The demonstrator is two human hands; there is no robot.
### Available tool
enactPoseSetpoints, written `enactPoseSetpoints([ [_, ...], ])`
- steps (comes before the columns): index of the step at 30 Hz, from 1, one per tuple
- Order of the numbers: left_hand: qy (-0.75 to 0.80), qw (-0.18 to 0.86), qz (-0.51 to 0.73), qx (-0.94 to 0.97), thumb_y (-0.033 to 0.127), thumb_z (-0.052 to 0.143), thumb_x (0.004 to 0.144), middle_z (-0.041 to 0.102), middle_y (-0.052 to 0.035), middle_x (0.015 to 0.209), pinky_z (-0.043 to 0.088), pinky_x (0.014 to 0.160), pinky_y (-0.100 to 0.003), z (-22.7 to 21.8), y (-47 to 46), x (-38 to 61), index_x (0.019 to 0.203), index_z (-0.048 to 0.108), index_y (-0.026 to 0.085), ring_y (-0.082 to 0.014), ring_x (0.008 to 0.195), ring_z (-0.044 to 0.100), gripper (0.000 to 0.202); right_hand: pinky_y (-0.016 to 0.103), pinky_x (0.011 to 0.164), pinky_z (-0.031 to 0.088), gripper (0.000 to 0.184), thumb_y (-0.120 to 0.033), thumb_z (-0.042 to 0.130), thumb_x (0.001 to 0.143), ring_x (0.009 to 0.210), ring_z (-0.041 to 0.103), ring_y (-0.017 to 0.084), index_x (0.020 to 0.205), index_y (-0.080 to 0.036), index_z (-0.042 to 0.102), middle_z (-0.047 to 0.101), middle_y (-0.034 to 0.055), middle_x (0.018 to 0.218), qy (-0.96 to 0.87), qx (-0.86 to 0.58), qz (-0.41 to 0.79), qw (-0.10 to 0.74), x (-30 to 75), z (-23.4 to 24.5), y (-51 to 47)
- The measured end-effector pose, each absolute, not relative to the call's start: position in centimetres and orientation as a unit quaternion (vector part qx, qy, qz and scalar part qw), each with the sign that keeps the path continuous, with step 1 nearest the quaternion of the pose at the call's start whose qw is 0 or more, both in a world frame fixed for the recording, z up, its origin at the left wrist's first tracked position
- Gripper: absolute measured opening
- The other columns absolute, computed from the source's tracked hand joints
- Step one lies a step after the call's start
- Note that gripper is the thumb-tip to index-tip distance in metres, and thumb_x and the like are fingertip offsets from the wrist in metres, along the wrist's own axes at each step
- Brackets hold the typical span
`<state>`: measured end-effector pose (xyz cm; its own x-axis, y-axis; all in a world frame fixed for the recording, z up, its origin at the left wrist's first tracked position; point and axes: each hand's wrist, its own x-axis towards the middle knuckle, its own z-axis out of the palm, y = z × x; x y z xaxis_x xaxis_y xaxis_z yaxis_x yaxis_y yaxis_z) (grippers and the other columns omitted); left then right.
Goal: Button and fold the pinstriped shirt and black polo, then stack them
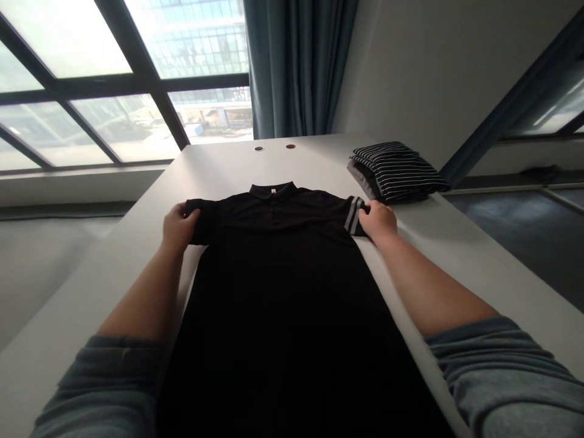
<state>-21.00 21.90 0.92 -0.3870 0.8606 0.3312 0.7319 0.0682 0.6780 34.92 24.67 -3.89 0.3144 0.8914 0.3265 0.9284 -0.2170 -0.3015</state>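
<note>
A black polo shirt (283, 292) lies spread out front side up, its collar at the far end and its body running toward me past the lower edge of the view. My left hand (179, 226) is closed on the plain black cuff of the sleeve at the left. On the opposite side, my right hand (379, 220) pinches the other sleeve's end, beside two grey stripes. Both sleeves are stretched outward. The collar is folded down, with a small pale label inside the neck.
Under the shirt is a white table (460, 255). A stack of folded clothes (401, 170), with a black-and-white striped one on top, sits at the far right, just beyond my right hand. Two round cable holes (259, 148) are near the back edge, before a blue-grey curtain (298, 67) and windows.
</note>
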Motion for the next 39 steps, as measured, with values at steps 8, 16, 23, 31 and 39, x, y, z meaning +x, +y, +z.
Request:
enactPoseSetpoints([
  [8, 0.635, 0.059, 0.242, 0.731, 0.028, 0.057, 0.094, 0.077, -0.0060, 0.125, 0.054, 0.105, -0.038, 2.6, 20.0, -12.6, 0.128, 0.073, 0.023, -0.0257, 0.112, 0.072, 0.037, 0.044, 0.087, 0.052, 0.042, -0.035, 0.052, 0.094, 0.098, 0.069, 0.037, 0.129, -0.014, 0.061, 0.075, 0.0207, 0.111, -0.591, -0.748, -0.039, 0.300, 33.4, -2.2, 23.5],
  [16, 0.612, 0.049, 0.089, 0.784, 0.051, 0.053, 0.098, 0.050, -0.0101, 0.162, 0.037, 0.125, -0.045, 1.7, 19.5, -14.7, 0.153, 0.055, 0.020, -0.0320, 0.146, 0.049, 0.063, 0.042, 0.097, 0.053, 0.050, -0.031, 0.051, 0.094, 0.108, 0.069, 0.032, 0.142, -0.017, 0.057, 0.073, 0.0155, 0.124, -0.628, -0.706, 0.001, 0.327, 33.5, -1.6, 22.6],
  [23, 0.631, 0.083, -0.045, 0.770, 0.043, 0.041, 0.104, 0.016, -0.0177, 0.175, 0.023, 0.130, -0.045, -1.4, 20.5, -16.2, 0.166, 0.029, 0.007, -0.0349, 0.162, 0.017, 0.073, 0.042, 0.105, 0.052, 0.047, -0.027, 0.052, 0.092, 0.116, 0.069, 0.031, 0.134, -0.014, 0.069, 0.073, 0.0151, 0.130, -0.660, -0.671, 0.025, 0.336, 33.5, -1.9, 22.9],
  [31, 0.641, 0.074, -0.048, 0.763, 0.060, 0.035, 0.104, 0.010, -0.0163, 0.176, 0.021, 0.129, -0.051, -2.2, 20.5, -15.8, 0.169, 0.024, 0.017, -0.0371, 0.162, 0.013, 0.079, 0.044, 0.111, 0.050, 0.054, -0.024, 0.058, 0.086, 0.124, 0.065, 0.031, 0.138, -0.014, 0.066, 0.069, 0.0139, 0.137, -0.657, -0.669, 0.062, 0.341, 33.6, -1.9, 23.1],
  [39, 0.645, 0.081, -0.045, 0.759, 0.062, 0.036, 0.103, 0.010, -0.0145, 0.176, 0.022, 0.128, -0.050, -2.4, 20.5, -15.7, 0.170, 0.022, 0.020, -0.0363, 0.162, 0.014, 0.080, 0.044, 0.113, 0.048, 0.056, -0.026, 0.055, 0.090, 0.129, 0.060, 0.035, 0.144, -0.010, 0.062, 0.063, 0.0186, 0.142, -0.691, -0.676, -0.001, 0.255, 30.1, 0.4, 22.6],
])
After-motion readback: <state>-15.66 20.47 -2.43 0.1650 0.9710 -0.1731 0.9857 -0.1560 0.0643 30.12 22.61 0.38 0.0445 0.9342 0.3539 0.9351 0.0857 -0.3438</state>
